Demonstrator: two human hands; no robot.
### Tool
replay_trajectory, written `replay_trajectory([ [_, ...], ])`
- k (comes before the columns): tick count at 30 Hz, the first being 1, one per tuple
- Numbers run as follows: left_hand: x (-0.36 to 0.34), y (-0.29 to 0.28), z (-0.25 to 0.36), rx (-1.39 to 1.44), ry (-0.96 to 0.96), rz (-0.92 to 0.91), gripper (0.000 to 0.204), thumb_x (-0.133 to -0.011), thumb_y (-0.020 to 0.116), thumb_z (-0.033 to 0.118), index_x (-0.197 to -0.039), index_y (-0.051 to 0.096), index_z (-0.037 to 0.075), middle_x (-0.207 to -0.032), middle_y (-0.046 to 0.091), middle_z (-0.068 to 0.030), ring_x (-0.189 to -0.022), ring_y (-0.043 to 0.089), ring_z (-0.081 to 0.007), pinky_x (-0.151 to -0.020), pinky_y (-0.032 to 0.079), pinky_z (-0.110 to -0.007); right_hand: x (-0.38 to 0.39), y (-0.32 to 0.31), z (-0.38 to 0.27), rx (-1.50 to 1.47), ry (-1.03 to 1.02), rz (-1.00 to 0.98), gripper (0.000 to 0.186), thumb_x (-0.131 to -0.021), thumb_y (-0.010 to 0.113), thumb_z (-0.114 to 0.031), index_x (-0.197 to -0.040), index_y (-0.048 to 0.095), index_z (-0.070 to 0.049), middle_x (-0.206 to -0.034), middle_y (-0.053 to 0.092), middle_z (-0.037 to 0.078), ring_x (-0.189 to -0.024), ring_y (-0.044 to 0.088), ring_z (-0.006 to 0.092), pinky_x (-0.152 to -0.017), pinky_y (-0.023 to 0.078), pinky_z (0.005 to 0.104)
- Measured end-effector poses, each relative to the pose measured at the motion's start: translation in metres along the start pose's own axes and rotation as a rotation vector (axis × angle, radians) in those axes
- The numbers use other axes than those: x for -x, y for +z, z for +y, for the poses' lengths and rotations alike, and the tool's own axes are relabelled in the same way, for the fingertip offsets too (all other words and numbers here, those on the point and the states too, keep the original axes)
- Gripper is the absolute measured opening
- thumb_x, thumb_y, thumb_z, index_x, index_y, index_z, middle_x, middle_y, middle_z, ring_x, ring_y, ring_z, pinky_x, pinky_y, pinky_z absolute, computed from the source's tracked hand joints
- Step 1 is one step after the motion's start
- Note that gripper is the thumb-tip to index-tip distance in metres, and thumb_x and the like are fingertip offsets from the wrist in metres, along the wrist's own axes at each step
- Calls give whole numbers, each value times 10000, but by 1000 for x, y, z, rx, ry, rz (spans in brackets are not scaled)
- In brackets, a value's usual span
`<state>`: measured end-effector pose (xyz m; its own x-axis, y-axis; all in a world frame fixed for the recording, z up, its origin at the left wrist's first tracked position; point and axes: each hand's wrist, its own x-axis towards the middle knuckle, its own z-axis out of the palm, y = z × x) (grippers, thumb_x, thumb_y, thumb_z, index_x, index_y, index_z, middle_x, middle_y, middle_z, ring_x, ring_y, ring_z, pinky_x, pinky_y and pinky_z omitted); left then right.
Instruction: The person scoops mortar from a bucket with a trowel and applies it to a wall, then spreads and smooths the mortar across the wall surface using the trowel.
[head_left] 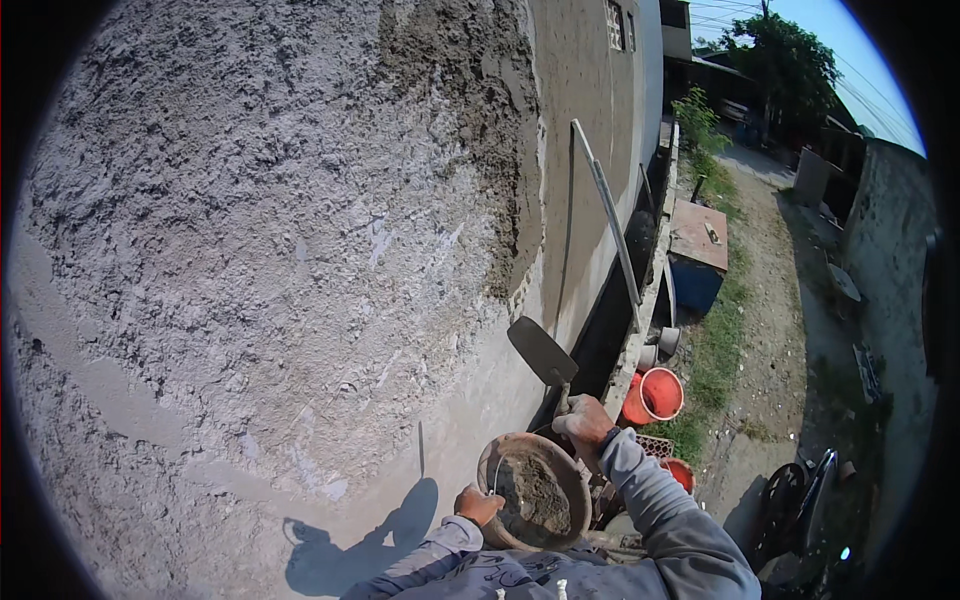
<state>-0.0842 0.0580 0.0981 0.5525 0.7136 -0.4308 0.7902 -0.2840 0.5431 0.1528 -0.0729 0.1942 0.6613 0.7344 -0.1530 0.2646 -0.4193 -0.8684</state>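
Observation:
My right hand (585, 420) is closed around the handle of a trowel (542, 350), its broad flat blade raised toward the wall. Lower down, my left hand (480, 506) grips the thin wire handle of a round bucket (519, 441) at its left side. Grey wet mortar (540, 495) lies inside the bucket. Rough, pale plaster covers the wall (270, 220) on my left, with a darker, damp-looking mortar patch (512, 150) along its upper right part. The trowel blade appears apart from that patch.
A long straight board (605, 210) leans against the wall over a narrow gap. Beyond the low ledge (635, 345) stand red buckets (661, 394) and a blue box with a brownish top (698, 235). A dirt path (765, 300) runs away at the right.

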Motion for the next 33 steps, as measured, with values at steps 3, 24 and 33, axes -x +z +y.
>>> replay_trajectory([
  [3, 5, -7, 15, -108, 8, -76, 539, -542, 717, 316, -917, 583, -47, -928, 615, -239, -910, 598, -348, -796, 469, -370, -43, 18, 53, -79, 133, -81, 308, -626, 634, -236, -839, 659, -15, -753, 654, 165, -711, 635, 283, -667, 480, 335],
  [24, 25, -11, 5, 524, -254, 77, 437, -586, 677, 198, -941, 579, -35, -863, 636, -162, -814, 597, -292, -745, 455, -359, 0, 50, 106, 977, -155, -533, 222, -729, 543, -196, -812, 642, -16, -801, 639, 202, -785, 636, 339, -709, 507, 418],
  [33, 38, -17, -29, 571, -25, 54, 427, -636, 676, 174, -1016, 579, 4, -857, 632, -139, -789, 592, -240, -721, 455, -359, -19, 145, 116, 150, 357, -1131, 234, -703, 628, -243, -781, 622, -22, -604, 576, 71, -506, 562, 188, -472, 449, 313],
])
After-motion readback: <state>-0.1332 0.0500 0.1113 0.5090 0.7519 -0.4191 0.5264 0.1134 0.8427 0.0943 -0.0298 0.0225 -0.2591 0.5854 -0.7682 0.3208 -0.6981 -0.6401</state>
